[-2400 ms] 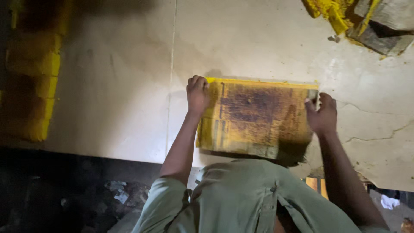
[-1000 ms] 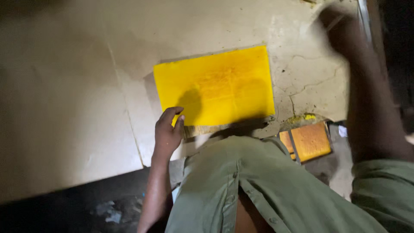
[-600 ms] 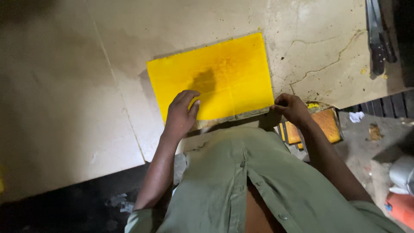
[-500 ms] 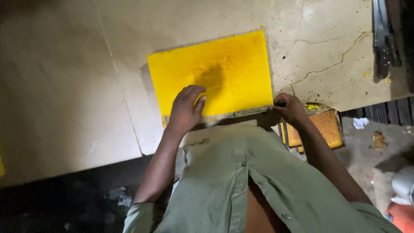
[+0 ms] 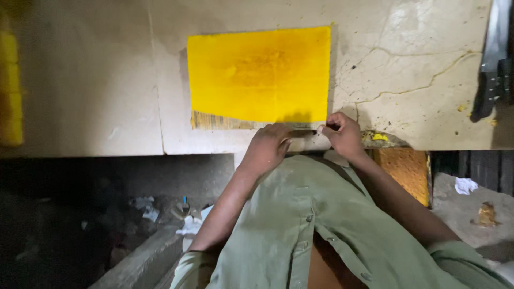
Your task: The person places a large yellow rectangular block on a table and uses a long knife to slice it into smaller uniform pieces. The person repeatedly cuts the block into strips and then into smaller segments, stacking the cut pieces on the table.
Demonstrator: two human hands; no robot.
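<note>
A bright yellow rectangular sheet (image 5: 259, 75) lies flat on a pale, cracked stone slab (image 5: 417, 80), its near left edge worn to a brownish strip, and both hands meet at its near right edge: the left hand (image 5: 267, 149) rests knuckles up just left of the right hand (image 5: 342, 134), whose fingers pinch at a thin dark strip (image 5: 304, 131) between the two hands. At the far right a dark knife (image 5: 493, 59) lies on the slab, an orange-brown board (image 5: 404, 171) leans below the slab's near edge by the right forearm, and yellow blocks (image 5: 10, 91) sit at the far left. The person's olive-green shirt (image 5: 310, 225) fills the near middle, with scraps of litter (image 5: 160, 211) on the dark floor to the left.
</note>
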